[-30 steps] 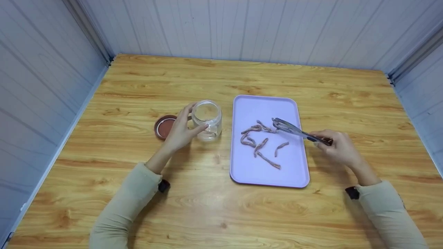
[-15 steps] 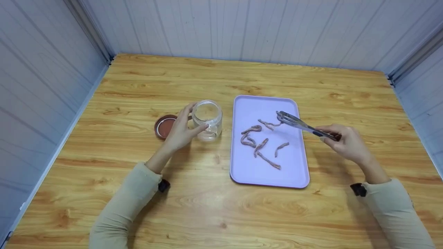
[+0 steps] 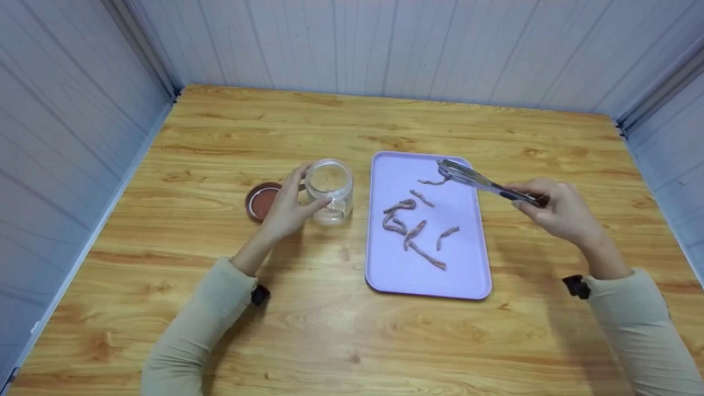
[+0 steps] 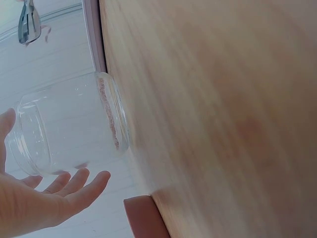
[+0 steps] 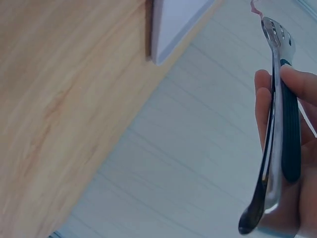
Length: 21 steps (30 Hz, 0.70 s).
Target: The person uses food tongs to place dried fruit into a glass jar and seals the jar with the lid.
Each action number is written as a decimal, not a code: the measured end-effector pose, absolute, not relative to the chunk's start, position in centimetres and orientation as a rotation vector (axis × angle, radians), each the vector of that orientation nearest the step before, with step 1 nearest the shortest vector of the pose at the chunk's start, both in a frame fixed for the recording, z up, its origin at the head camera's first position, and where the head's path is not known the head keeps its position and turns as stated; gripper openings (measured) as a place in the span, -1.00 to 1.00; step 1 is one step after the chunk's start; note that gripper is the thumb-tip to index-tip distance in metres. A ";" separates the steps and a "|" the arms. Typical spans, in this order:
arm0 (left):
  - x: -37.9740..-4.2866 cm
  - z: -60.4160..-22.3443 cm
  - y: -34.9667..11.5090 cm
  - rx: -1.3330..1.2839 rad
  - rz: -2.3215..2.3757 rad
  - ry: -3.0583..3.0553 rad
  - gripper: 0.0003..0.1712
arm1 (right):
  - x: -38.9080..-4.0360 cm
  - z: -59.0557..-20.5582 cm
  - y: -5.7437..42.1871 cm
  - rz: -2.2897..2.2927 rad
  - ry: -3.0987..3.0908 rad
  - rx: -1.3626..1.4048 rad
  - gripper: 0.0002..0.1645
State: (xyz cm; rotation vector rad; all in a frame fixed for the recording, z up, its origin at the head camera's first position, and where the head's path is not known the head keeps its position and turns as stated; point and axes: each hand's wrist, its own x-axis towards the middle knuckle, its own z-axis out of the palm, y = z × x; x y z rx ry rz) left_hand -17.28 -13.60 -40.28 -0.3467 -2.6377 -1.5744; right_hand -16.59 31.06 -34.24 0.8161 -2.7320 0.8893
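Note:
My left hand [image 3: 286,212] holds a clear open-topped jar [image 3: 344,199] upright on the table, thumb at the front and fingers along the far side. A reddish-brown band shows at the jar's base in the left wrist view. Metal tongs [image 3: 466,175] with dark grips are in my right hand [image 3: 564,212], squeezed nearly closed. From their tips hangs a thin brown dried strip [image 3: 432,182], raised over the far part of a lilac tray [image 3: 423,283]. Several more twisted brown strips [image 3: 428,256] lie on the tray.
A reddish-brown round lid [image 3: 263,203] lies left of the jar, partly behind my left hand. The wooden table [image 3: 330,341] is bordered by pale panel walls [image 3: 357,49] at the back and sides.
My right hand and the tongs have moved up and away from the tray's middle, lifting one strip apart from another that stays on the tray. The left hand and jar have not moved.

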 end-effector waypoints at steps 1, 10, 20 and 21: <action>-17.3 -40.3 -13.6 -0.349 -1.571 -2.636 -0.11 | -16.7 -34.0 30.9 0.884 -2.722 0.828 -0.68; -17.2 -40.3 -13.6 -0.381 -1.629 -2.592 -0.16 | -17.5 -32.3 29.5 0.834 -2.635 0.931 -0.67; -17.3 -40.3 -13.6 -0.385 -1.604 -2.592 -0.15 | -18.3 -30.9 27.7 0.763 -2.621 0.967 -0.69; -17.3 -40.3 -13.6 -0.389 -1.603 -2.590 -0.16 | -18.4 -30.8 27.4 0.772 -2.624 0.967 -0.69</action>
